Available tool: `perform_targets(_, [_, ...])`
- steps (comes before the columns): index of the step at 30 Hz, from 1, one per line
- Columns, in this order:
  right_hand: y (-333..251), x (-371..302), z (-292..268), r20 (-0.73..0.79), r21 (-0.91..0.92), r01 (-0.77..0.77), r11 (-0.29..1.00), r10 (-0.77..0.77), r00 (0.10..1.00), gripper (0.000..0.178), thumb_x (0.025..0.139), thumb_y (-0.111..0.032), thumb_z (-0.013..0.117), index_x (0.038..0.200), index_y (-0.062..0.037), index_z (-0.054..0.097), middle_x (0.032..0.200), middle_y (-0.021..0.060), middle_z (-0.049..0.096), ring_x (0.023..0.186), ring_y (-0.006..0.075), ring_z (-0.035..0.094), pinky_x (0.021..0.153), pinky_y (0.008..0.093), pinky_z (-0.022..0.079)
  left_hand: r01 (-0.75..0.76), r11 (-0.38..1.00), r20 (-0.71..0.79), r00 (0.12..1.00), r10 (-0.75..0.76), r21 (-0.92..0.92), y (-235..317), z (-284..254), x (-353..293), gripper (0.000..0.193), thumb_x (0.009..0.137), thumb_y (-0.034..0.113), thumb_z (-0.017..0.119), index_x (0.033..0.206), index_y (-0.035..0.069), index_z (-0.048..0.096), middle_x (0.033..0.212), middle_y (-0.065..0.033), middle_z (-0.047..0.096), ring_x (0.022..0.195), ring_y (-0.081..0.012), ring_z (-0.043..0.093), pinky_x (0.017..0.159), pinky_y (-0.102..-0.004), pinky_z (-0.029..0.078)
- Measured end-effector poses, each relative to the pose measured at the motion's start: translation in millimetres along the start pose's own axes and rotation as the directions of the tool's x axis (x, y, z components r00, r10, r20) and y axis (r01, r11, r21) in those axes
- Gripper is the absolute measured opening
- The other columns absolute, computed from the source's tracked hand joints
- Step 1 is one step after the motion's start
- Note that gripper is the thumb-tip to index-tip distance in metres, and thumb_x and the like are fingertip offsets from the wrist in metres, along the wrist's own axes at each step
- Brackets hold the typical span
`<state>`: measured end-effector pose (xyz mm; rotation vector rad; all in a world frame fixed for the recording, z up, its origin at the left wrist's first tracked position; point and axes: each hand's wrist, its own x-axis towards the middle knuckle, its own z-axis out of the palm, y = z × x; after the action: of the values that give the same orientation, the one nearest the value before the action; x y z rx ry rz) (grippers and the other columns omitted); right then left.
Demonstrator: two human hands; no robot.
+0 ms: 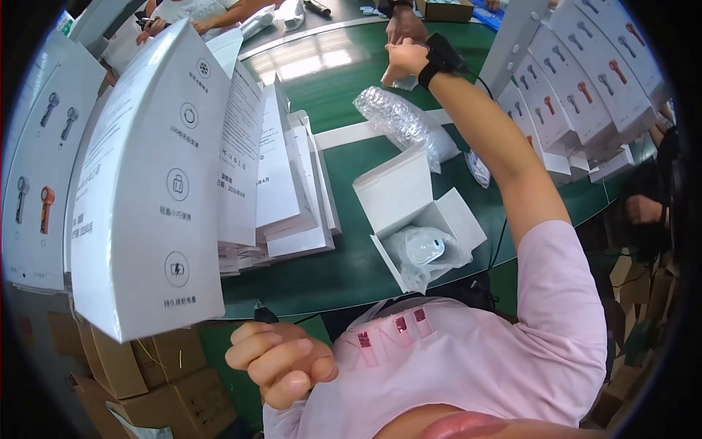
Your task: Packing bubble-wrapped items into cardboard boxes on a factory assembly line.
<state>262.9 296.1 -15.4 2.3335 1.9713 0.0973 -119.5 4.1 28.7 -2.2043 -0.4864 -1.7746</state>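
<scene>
- Box (pixel 395 189), white, stands on the green table (pixel 352 257) in front of you, near its close edge; lid and side flap folded open.
- Inside it: a pale blue-and-white device (pixel 426 250), lying among clear plastic wrap.
- Your right hand (pixel 406 60) is stretched far across the table, next to another person's hand (pixel 406 26); the two overlap in this view, contact not certain. Your fingers there are bent; you cannot tell from this angle whether they grasp anything.
- Black device (pixel 444 55) strapped on your right wrist.
- Your left hand (pixel 281 364) is held up near your chest, off the table, fingers curled in toward the palm in a loose fist. Nothing seen protruding from it.
- Bubble-wrap bag (pixel 404 124) lies between the box and your right hand; small clear packet (pixel 478 169) just right of it, near your forearm.
- White cartons (pixel 150 194) stand in a tall group on your left; stacked printed boxes (pixel 559 121) on your right.
</scene>
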Motion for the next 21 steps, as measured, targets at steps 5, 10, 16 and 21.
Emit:
perform_targets(5, [18.6, -15.3, 36.8, -0.299, -0.176, -0.081, 0.981, 0.026, 0.954, 0.053, 0.071, -0.035, 0.074, 0.118, -0.0146, 0.061, 0.126, 0.0204, 0.048, 0.111, 0.0430, 0.055, 0.087, 0.0504, 0.049, 0.096, 0.970, 0.134, 0.989, -0.067, -0.225, 3.7, -0.9, -12.1, 0.041, 0.097, 0.031, 0.055, 0.131, 0.013, 0.042, 0.080, -0.0042, 0.054, 0.071, -0.0194, 0.046, 0.057, -0.0319, 0.036])
perform_targets(10, [-12.8, -71.2, -30.0, -0.166, 0.366, 0.057, 0.929, 0.005, 0.986, 0.063, 0.075, -0.055, 0.068, 0.099, 0.0027, 0.067, 0.102, 0.0264, 0.067, 0.099, 0.0387, 0.065, 0.086, 0.0447, 0.052, 0.280, 0.840, 0.295, 0.943, -0.152, -0.465, 9.5, -0.8, -24.7, 0.059, 0.082, 0.033, 0.076, 0.125, 0.013, 0.040, 0.086, -0.0104, 0.062, 0.065, -0.0249, 0.061, 0.054, -0.0358, 0.056])
perform_targets(16, [-13.2, -105.6, 22.6, 0.070, 0.145, 0.099, 0.984, -0.110, 0.991, 0.064, 0.063, -0.036, 0.081, 0.106, 0.0058, 0.059, 0.108, 0.0255, 0.064, 0.101, 0.0415, 0.062, 0.088, 0.0428, 0.051, 0.222, 0.792, 0.206, 0.971, -0.124, -0.569, 22.7, 14.6, -19.1, 0.064, 0.082, 0.035, 0.076, 0.127, 0.012, 0.037, 0.088, -0.0106, 0.062, 0.060, -0.0224, 0.059, 0.052, -0.0339, 0.055])
perform_targets(21, [19.2, -148.9, -2.2, -0.226, 0.536, 0.237, 0.810, -0.132, 0.965, 0.044, 0.066, -0.017, 0.070, 0.104, 0.0049, 0.063, 0.095, 0.0215, 0.068, 0.088, 0.0320, 0.067, 0.077, 0.0390, 0.052, 0.184, 0.796, 0.132, 0.982, -0.132, -0.577, 30.4, 8.0, -17.4, 0.064, 0.083, 0.037, 0.075, 0.128, 0.013, 0.036, 0.088, -0.0108, 0.062, 0.058, -0.0227, 0.058, 0.049, -0.0348, 0.053])
